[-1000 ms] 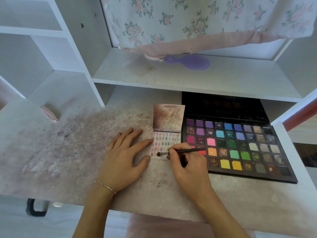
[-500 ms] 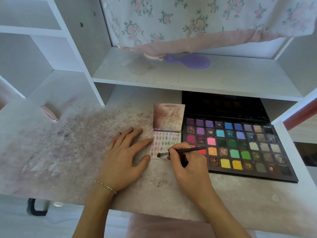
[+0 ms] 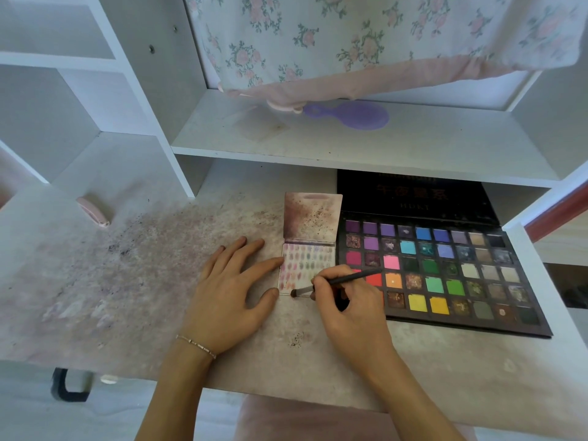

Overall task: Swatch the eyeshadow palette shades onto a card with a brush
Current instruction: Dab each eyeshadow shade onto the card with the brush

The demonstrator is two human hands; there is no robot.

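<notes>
Your right hand [image 3: 350, 300] has its fingers curled tight around a thin dark brush [image 3: 337, 281], pinching it like a pen, with the bristle tip down at the near edge of the card [image 3: 305, 268]. The handle slants up and right over the red pans of the palette [image 3: 445, 272]. Your left hand [image 3: 229, 291] lies flat on the desk [image 3: 127, 281], fingers straight and spread; the forefinger tip touches the card's left edge and the thumb tip sits by its near left corner. The card is small and white, covered in rows of little colour smudges, and lies just left of the palette, with a stained flap above it. The palette lies open on the desk, its dark lid tucked under the shelf [image 3: 350, 144]. A purple hairbrush [image 3: 356, 114] rests on that shelf beneath a flowered cloth [image 3: 366, 36].
</notes>
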